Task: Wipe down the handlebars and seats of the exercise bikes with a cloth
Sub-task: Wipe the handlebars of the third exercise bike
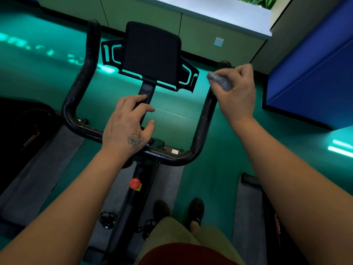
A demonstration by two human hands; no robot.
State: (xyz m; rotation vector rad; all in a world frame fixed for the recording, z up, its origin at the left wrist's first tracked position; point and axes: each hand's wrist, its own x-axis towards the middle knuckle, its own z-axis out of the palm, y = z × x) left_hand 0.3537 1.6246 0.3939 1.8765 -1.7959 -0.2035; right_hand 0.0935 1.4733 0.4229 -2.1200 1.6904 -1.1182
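On handlebar (204, 119)'s right arm, right hand (236, 92) grips cloth (219, 81).

Your right hand (236, 92) holds a grey cloth (219, 81) against the black handlebar (203, 121). Your left hand (127, 125) bears a dark flower tattoo. Note the red knob (135, 183), teal floor (214, 188) and blue mat (313, 73).

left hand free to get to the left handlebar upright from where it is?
Probably yes. The left hand is open, holding nothing, over the handlebar's centre near the console stem. The left upright stands bare, with nothing between it and the hand. The right hand is busy gripping the cloth on the right upright.
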